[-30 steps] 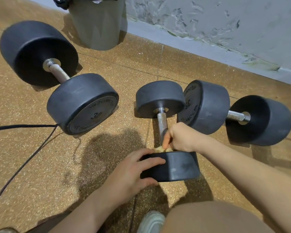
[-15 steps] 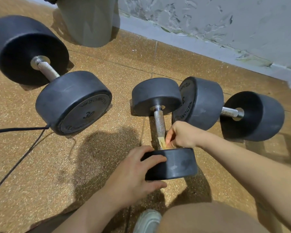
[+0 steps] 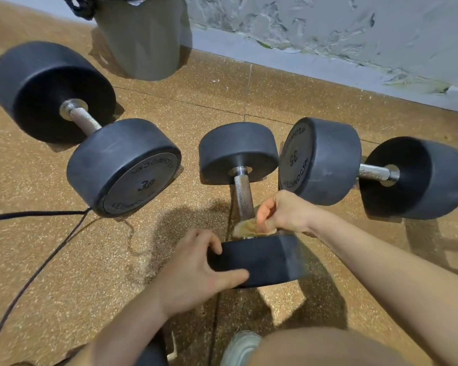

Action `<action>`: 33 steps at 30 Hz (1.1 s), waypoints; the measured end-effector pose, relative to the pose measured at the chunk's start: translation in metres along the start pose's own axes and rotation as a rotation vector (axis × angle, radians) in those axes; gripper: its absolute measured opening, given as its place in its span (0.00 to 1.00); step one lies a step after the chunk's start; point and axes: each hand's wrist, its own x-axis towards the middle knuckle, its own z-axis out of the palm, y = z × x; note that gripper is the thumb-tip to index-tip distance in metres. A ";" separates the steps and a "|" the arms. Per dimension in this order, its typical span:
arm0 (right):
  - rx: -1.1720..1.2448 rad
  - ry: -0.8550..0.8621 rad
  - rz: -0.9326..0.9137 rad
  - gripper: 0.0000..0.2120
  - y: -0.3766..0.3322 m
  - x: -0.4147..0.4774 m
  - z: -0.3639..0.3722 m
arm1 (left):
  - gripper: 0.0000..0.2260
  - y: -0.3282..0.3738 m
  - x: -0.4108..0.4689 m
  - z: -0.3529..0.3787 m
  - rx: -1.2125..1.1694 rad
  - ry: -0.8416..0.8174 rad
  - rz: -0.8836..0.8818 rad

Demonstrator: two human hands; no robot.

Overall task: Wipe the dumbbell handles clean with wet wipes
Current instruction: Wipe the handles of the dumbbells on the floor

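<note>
Dumbbells, three of them, lie on the speckled floor [image 3: 196,96]. We take the small dumbbell [image 3: 262,260] at frame centre as the one being worked. It runs up and down the frame, with its far head [image 3: 238,151] toward the wall [image 3: 328,27] and its near head [image 3: 280,257] low centre. The knurled metal handle [image 3: 242,191] sits between them.

Left hand [image 3: 193,273], lower centre: fingers curled over the near head's left edge, thumb laid across its rim, gripping it.

Right hand [image 3: 283,212], coming in from the right: fingers bunched together, pinching a yellowish wipe [image 3: 246,228] against the bottom end of the handle, just above the near head. The wipe touches the handle. We can't tell how far it wraps round, since the hand covers that side.

Left of centre: the bigger 30 dumbbell [image 3: 124,167] lies diagonally, its marked end face toward us.

Right of centre: the 35 dumbbell [image 3: 325,162] lies roughly across the frame. Its marked end face is just beside the small one's far head. We can't tell whether they touch.

Upper left: a grey bin [image 3: 140,38] stands at the wall, with a dark bag at its rim. A black cable [image 3: 37,260] runs from the left edge, past the 30 dumbbell, down to the lower left corner.

Bottom edge: a pale shoe [image 3: 238,347] and a bare knee [image 3: 328,347].
</note>
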 end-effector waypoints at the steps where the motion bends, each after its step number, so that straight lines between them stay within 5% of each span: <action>1: -0.007 -0.001 0.003 0.12 0.001 0.002 0.004 | 0.22 0.005 0.001 0.003 -0.003 0.052 -0.032; 5: -0.053 -0.004 0.034 0.15 0.001 0.009 0.012 | 0.25 0.007 0.005 0.012 -0.034 0.197 -0.125; 16: -0.258 0.008 -0.156 0.08 -0.062 0.006 0.034 | 0.31 -0.029 0.000 -0.018 -0.336 0.063 -0.334; 28: -0.424 0.063 -0.035 0.12 -0.044 0.001 0.025 | 0.25 -0.013 0.001 -0.009 -0.019 0.116 -0.304; 33: -0.396 0.036 -0.120 0.05 -0.052 -0.003 0.026 | 0.26 -0.007 0.000 -0.009 0.020 0.113 -0.311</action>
